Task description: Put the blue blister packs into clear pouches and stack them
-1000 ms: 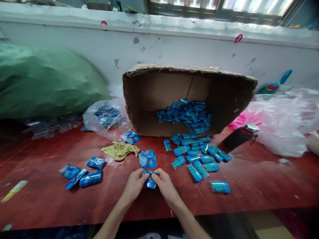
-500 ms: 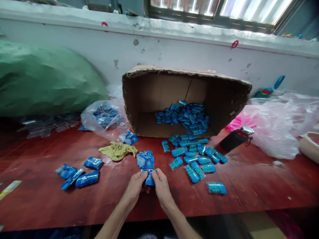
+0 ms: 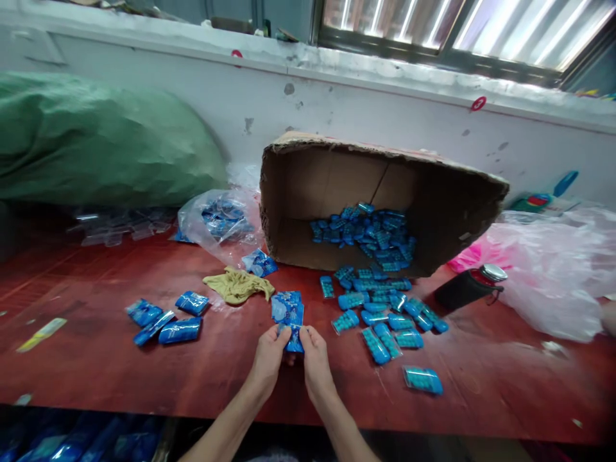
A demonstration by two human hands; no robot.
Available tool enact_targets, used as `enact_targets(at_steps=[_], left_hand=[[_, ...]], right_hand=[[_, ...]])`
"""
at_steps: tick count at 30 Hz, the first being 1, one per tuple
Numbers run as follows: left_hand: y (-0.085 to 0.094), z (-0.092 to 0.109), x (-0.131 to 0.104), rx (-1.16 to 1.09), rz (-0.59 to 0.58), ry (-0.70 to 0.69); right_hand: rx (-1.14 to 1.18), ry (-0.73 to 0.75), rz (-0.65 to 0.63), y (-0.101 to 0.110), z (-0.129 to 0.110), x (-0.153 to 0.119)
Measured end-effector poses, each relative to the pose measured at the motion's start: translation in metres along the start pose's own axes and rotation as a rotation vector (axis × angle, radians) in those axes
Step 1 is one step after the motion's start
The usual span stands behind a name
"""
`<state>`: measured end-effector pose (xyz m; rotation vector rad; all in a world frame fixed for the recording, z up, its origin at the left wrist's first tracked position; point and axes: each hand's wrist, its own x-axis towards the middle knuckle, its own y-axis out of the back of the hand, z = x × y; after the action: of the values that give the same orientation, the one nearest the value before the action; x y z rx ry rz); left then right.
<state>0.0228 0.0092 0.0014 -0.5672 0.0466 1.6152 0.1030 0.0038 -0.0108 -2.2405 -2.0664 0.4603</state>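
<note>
So both sets of fingers are clamped on one small blue packet: left hand (image 3: 269,358) pinching one side, right hand (image 3: 316,360) on the other, thumbs on top. That blue packet (image 3: 295,342) is out in front of the cardboard box (image 3: 332,173), on the person's side of it, over the red bench (image 3: 96,378). I can't tell if it's open or sealed, the fingers cover too much.

Between it and the box there's a few flat blue sachets (image 3: 287,307), overlapping. A crumpled yellowish cloth (image 3: 235,286) is in front of the box's left end, and four plump blue packets (image 3: 179,330) are further out to the left of the box and nearer the person.

The box itself is on its side, mouth facing the person, with a heap of little blue containers (image 3: 373,350) inside and more spilling out in front of it. Right of the box: a black-sleeved flask (image 3: 459,289), leaning, then some pale plastic bags (image 3: 553,282). Left of it: a clear bag (image 3: 192,221) with blue stuff inside, then a big green sack (image 3: 106,141).
</note>
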Motion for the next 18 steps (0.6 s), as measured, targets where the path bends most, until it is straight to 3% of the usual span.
enact_targets(at_steps=[5,14,18], left_hand=[[-0.001,0.001,0.004,-0.058,-0.037,0.069],[0.011,0.006,-0.004,-0.031,-0.021,0.036],[0.009,0.004,-0.004,-0.170,-0.082,0.169]], right_hand=[[-0.082,0.021,0.010,0.001,-0.001,0.005],[-0.273,0.088,-0.072,0.017,-0.013,0.000],[-0.459,0.162,-0.089,0.020,-0.025,0.001]])
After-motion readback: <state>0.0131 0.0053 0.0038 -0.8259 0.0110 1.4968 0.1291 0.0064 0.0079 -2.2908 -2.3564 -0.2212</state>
